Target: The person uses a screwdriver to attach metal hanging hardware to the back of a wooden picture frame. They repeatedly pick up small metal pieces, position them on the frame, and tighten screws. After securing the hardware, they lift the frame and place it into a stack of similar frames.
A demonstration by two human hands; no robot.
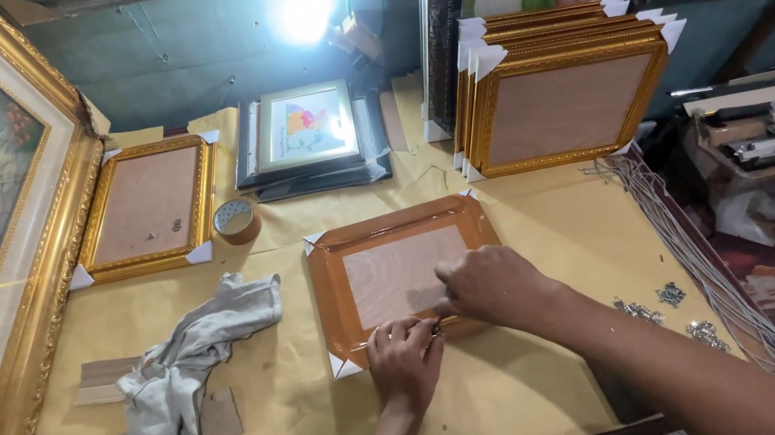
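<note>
An orange-brown picture frame [335, 275] lies face down on the paper-covered table [532, 379], with white corner protectors and a pale backing board. My left hand [405, 361] rests at the frame's near edge, fingers pinched on a small thin metal piece. My right hand [490, 284] reaches in from the right and presses on the same near edge, just beside the left hand. What sits under the right fingers is hidden.
A grey rag [186, 362] lies to the left. A roll of tape [236, 220] stands behind it, beside a gold frame [149, 209]. Stacked gold frames [564, 107] lean at the back right. White cords [683, 236] and small metal hangers [671, 294] lie right. A large gilt-framed painting [0, 262] stands at the left.
</note>
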